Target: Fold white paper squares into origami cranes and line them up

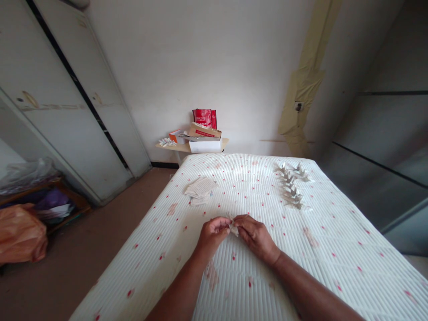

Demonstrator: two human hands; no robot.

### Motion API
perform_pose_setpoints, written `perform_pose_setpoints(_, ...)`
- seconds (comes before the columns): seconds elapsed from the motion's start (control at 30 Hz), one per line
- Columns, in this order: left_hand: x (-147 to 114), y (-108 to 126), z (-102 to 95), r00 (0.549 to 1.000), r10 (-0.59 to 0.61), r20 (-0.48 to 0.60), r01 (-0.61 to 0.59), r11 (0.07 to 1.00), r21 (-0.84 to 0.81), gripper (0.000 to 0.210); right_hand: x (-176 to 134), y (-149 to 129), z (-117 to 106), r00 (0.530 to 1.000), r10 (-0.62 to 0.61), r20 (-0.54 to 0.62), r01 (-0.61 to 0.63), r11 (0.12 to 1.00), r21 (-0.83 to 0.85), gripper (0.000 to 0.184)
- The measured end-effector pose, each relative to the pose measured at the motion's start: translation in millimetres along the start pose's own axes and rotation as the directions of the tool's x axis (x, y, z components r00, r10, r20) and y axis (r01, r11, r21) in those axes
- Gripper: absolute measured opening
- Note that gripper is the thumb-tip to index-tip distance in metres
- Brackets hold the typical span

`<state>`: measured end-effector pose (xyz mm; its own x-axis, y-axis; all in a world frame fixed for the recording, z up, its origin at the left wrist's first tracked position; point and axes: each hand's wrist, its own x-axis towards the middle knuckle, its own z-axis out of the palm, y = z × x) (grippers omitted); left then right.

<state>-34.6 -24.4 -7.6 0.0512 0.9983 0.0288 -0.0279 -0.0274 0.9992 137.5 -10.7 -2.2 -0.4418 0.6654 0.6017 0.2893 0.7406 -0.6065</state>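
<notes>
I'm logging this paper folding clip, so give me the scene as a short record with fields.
surface: white mattress with red flecks
left hand: pinches a small folded paper piece
right hand: pinches the same piece from the other side
unfolded stock: stack of paper sheets, ahead and to the left
finished pieces: row of folded paper figures, ahead and to the right
background: small table with boxes against the wall

My two forearms enter from the lower edge of the frame, both bare, with no sleeve reaching the wrists. My left hand (pixel 213 232) and right hand (pixel 256 235), at lower centre, wear no gloves, rings or watch.
</notes>
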Motion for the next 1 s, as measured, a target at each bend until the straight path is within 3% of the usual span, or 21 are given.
perform_pose_setpoints(0.23, 4.3, -8.7, 3.8, 0.999, 0.031, -0.01, -0.03, 0.996, 0.078, 0.021, -0.1, 0.7, 3.3, 1.0, 0.011, -0.025, -0.012, 0.998, -0.066, 0.018)
perform_pose_setpoints(0.4, 1.1, -6.6, 5.6, 0.987, 0.16, -0.011, -0.147, 0.932, 0.332, 0.022, -0.4, 1.3, 4.0, 0.999, -0.034, 0.028, 0.037, 0.99, -0.136, 0.017)
perform_pose_setpoints(0.47, -1.5, -5.0, 4.8, 0.971, 0.237, 0.019, -0.216, 0.847, 0.486, 0.022, -1.5, 1.4, 3.2, 0.996, -0.039, 0.081, 0.053, 0.983, -0.174, 0.018)
perform_pose_setpoints(0.57, -5.5, -4.1, 3.2, 0.925, 0.358, 0.124, -0.341, 0.643, 0.686, 0.021, -4.2, 1.0, 1.4, 0.985, -0.038, 0.166, 0.08, 0.964, -0.253, 0.019)
perform_pose_setpoints(0.73, -9.2, -4.9, 4.4, 0.849, 0.426, 0.312, -0.462, 0.312, 0.83, 0.015, -8.7, 1.4, -0.5, 0.963, -0.025, 0.267, 0.125, 0.922, -0.366, 0.016)
perform_pose_setpoints(0.9, -8.0, -7.6, 3.9, 0.815, 0.426, 0.393, -0.499, 0.171, 0.85, 0.019, -8.0, 5.5, -0.8, 0.966, 0.004, 0.259, 0.087, 0.936, -0.341, 0.015)
perform_pose_setpoints(1.0, -6.8, -9.7, 1.8, 0.811, 0.417, 0.41, -0.511, 0.163, 0.844, 0.017, -5.8, 7.6, -1.0, 0.963, 0.02, 0.27, 0.064, 0.952, -0.299, 0.015)
